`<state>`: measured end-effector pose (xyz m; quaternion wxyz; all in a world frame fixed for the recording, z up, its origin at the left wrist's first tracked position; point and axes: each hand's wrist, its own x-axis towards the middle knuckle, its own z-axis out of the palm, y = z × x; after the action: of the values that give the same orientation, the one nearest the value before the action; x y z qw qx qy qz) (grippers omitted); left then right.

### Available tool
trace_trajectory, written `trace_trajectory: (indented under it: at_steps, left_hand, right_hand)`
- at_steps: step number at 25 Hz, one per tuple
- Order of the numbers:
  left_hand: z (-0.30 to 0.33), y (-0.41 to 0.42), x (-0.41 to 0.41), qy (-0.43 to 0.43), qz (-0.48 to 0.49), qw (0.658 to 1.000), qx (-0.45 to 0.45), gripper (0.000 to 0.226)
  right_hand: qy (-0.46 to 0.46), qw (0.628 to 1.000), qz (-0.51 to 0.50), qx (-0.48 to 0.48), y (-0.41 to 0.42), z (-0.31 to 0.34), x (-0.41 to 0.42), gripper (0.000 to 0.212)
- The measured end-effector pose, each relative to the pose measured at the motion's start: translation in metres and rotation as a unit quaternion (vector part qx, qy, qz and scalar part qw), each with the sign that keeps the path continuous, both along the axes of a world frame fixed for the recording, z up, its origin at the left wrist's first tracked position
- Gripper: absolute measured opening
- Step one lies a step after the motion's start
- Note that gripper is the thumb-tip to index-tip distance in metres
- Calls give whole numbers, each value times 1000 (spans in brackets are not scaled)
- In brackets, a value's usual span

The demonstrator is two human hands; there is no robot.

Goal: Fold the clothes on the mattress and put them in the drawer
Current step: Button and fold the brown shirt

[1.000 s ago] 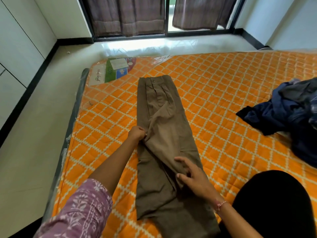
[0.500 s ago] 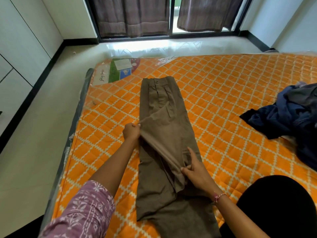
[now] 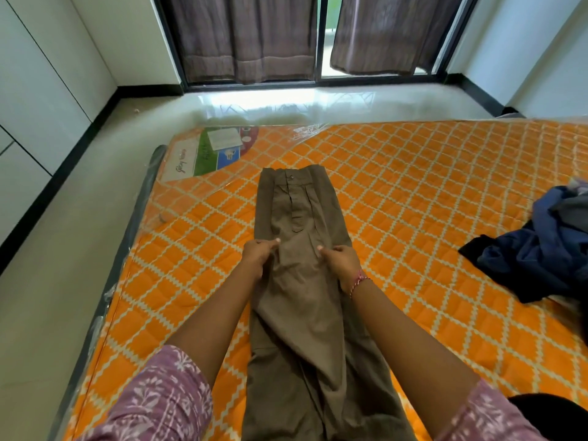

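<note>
Brown cargo trousers (image 3: pixel 302 281) are laid out lengthwise on the orange quilted mattress (image 3: pixel 429 202), waistband at the far end, legs running back toward the person. Both hands are on the upper leg section: the left hand (image 3: pixel 259 254) has its fingers curled, pinching the fabric at the left edge, and the right hand (image 3: pixel 340 261) does the same, gripping a fold on the right side. The cloth between the 2 hands is lifted a bit. A heap of dark blue clothes (image 3: pixel 534 249) sits well apart on the right side of the mattress.
</note>
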<state>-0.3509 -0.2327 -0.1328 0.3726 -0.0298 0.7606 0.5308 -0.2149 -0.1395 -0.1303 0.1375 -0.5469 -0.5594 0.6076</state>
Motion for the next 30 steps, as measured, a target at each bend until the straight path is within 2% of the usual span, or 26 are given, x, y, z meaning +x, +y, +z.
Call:
trace_trajectory:
  at_steps: [1,2,3,5,6,7,8,9,10,11,12,13,14,15,16,19,22,24,26,27,28,30]
  left_hand:
    - [-1,6,-2,-3,13,1000,-1,9]
    - [-5,7,-3,19,28,999,-12,14]
    - [-11,9,-2,56,35,997,-29,19]
    - [-18,7,13,167,-7,982,-88,31]
    - [-20,9,21,247,-44,958,-139,39]
    - [-18,12,28,349,-84,913,-192,45]
    - [-15,17,32,448,-126,857,-220,49]
    - [-15,24,33,512,-174,812,-219,51]
    - [-17,29,32,530,-234,785,-219,53]
    - [-24,34,28,523,-298,764,-232,59]
    - [-32,35,24,499,-352,751,-250,66]
    - [-43,34,22,470,-389,746,-268,72]
    - [-50,33,21,457,-402,743,-277,80]
    - [-52,32,21,456,-404,740,-285,88]
    - [-53,31,23,460,-399,740,-286,92]
    - [-59,12,37,478,-384,739,-278,94]
    - [-67,-30,63,551,-346,722,-237,98]
    - [-71,-50,68,560,-361,712,-223,101]
    - [-73,-66,67,564,-379,705,-205,101]
    - [-71,-74,68,562,-383,705,-201,103]
    - [-68,-82,68,557,-391,702,-210,105]
    - [-61,-93,71,527,-422,692,-254,116]
  right_hand:
    - [-8,999,-35,1,6,-3,-2,30]
    - [-29,997,-68,15,8,-9,2,30]
    - [-50,994,-93,32,8,-13,8,28]
    - [-65,993,-82,51,1,-20,24,15]
    - [-60,995,-60,56,-1,-22,27,14]
    - [-64,994,-49,78,0,-22,25,17]
    - [-88,986,-41,139,4,-21,16,21]
    - [-105,967,-19,232,10,-17,4,26]
    - [-98,938,40,329,18,-15,-11,32]
    - [-77,906,134,393,27,-15,-28,39]
    - [-79,872,253,412,35,-16,-42,45]
    - [-126,832,360,402,43,-24,-52,51]
    - [-195,793,428,387,50,-35,-55,56]
    - [-256,762,453,385,58,-44,-52,61]
    - [-297,747,454,384,63,-51,-50,66]
    - [-328,747,443,372,70,-57,-48,74]
    - [-346,760,427,347,64,-40,-50,79]
    - [-315,764,418,377,31,-31,-31,82]
    - [-228,753,441,432,-23,-35,13,83]
    - [-205,736,456,457,-46,-39,39,82]
    - [-201,724,459,474,-61,-44,63,85]
    - [-241,722,474,443,-62,-49,92,104]
